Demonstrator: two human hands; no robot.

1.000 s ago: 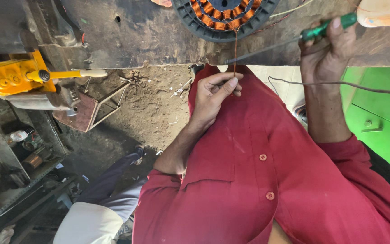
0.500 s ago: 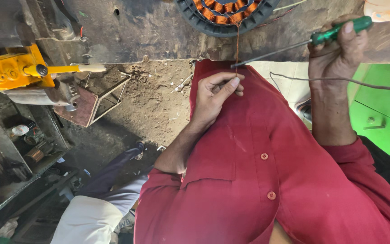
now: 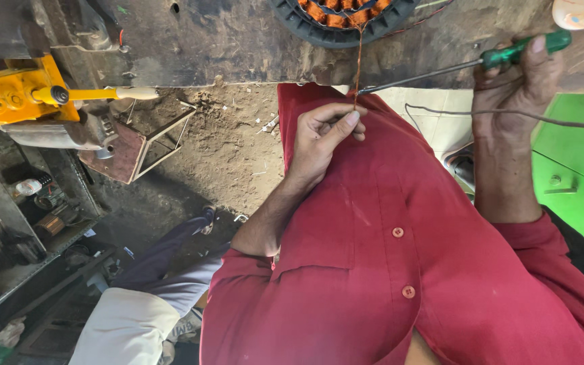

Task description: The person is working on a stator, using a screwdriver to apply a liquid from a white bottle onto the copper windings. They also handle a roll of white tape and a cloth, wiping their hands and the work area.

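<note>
Between the left hand point(image 3: 322, 135) and the right hand point(image 3: 512, 88) a gap is lying open over the red buttoned shirt point(image 3: 400, 270). A thin copper wire point(image 3: 359, 64) is running taut across its left side, and the green-handled screwdriver's steel shaft point(image 3: 417, 76) is slanting across its top. A thin grey cable point(image 3: 542, 118) is crossing beside the right wrist. Left of the left hand, bare dirt floor point(image 3: 231, 149) is staying passable up to the rusty metal frame point(image 3: 140, 145) and the yellow metal machine point(image 3: 15, 94).

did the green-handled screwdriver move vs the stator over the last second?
Yes. The green-handled screwdriver tip has crept left toward the copper wire hanging from the stator.
</note>
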